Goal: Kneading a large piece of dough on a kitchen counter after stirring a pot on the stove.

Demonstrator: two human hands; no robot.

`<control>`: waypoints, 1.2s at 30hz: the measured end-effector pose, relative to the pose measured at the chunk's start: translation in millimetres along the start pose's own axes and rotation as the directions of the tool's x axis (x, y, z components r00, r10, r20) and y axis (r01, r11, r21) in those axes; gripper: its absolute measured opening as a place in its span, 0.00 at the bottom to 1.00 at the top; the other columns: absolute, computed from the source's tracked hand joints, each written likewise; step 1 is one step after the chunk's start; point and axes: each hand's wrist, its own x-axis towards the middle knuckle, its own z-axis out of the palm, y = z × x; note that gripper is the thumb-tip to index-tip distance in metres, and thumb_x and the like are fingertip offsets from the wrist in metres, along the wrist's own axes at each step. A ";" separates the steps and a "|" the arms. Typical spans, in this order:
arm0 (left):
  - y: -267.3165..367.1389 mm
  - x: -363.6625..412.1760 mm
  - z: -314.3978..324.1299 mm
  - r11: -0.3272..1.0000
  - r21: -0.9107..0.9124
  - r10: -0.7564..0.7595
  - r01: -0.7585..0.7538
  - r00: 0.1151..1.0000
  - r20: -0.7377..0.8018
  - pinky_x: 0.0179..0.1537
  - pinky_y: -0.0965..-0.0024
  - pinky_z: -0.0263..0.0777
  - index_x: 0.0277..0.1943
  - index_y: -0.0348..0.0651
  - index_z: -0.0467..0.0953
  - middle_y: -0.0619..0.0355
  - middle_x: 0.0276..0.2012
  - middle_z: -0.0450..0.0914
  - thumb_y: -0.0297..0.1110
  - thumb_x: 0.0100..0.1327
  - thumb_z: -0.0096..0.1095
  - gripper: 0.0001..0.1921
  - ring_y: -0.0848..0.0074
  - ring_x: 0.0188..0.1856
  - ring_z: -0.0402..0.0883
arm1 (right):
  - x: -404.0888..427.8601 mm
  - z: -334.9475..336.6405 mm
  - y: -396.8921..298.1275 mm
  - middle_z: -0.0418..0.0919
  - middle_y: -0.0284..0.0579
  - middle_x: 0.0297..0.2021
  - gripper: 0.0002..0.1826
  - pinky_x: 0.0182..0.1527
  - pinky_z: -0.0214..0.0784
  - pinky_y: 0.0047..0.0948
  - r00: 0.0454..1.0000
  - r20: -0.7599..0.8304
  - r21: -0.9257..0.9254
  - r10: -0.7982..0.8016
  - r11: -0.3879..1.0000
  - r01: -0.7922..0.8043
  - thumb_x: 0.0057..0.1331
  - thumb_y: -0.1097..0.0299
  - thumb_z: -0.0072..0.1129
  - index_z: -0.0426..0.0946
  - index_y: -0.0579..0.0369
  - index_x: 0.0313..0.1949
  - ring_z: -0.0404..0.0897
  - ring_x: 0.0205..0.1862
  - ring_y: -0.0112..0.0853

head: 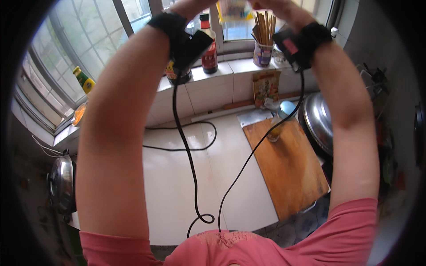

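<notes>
Both of my arms reach up to the top edge of the picture, each with a black strap and a cabled device at the wrist. My left hand [194,6] is mostly cut off by the top edge. Blurred and partly cut off, my right hand [279,7] is at the top right. Between the hands is a blurred packet with yellow edges [234,11]; whether either hand grips it cannot be told. Below them on the tiled window ledge [224,69] stand a red-labelled sauce bottle [209,50] and a cup of wooden chopsticks [263,50].
A wooden cutting board [286,166] bears a glass jar with a blue lid [287,108]. Black cables cross the white counter [179,173]. A large metal lid [318,119] is at the right, a lidded pot [61,183] at the left. A seasoning packet [266,87] leans against the tiled wall.
</notes>
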 end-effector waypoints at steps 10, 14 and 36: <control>-62.3 14.8 109.8 0.985 -0.013 -0.171 0.171 0.985 -0.024 0.37 0.66 0.75 0.39 0.29 0.76 0.46 0.27 0.80 0.30 0.59 0.51 0.12 0.65 0.29 0.82 | 26.4 42.9 139.6 0.76 0.38 0.29 0.11 0.34 0.69 0.25 0.969 -0.112 -0.048 0.221 0.973 -0.228 0.59 0.70 0.57 0.76 0.59 0.41 0.73 0.28 0.24; -85.3 16.5 140.1 0.964 -0.016 -0.265 0.266 0.964 0.021 0.41 0.64 0.74 0.40 0.26 0.72 0.41 0.29 0.80 0.29 0.60 0.50 0.12 0.59 0.34 0.82 | 34.0 55.6 184.6 0.75 0.36 0.29 0.10 0.38 0.70 0.25 0.957 -0.045 -0.043 0.287 0.956 -0.289 0.57 0.73 0.55 0.75 0.58 0.40 0.72 0.30 0.24; -83.2 -16.3 171.1 0.967 0.225 -0.152 0.122 0.981 0.122 0.56 0.62 0.66 0.61 0.33 0.57 0.38 0.60 0.59 0.22 0.61 0.43 0.23 0.50 0.57 0.67 | 43.1 106.1 277.4 0.74 0.59 0.45 0.24 0.55 0.63 0.38 0.880 -0.248 -0.173 0.405 0.875 -0.451 0.54 0.71 0.56 0.66 0.64 0.50 0.71 0.52 0.51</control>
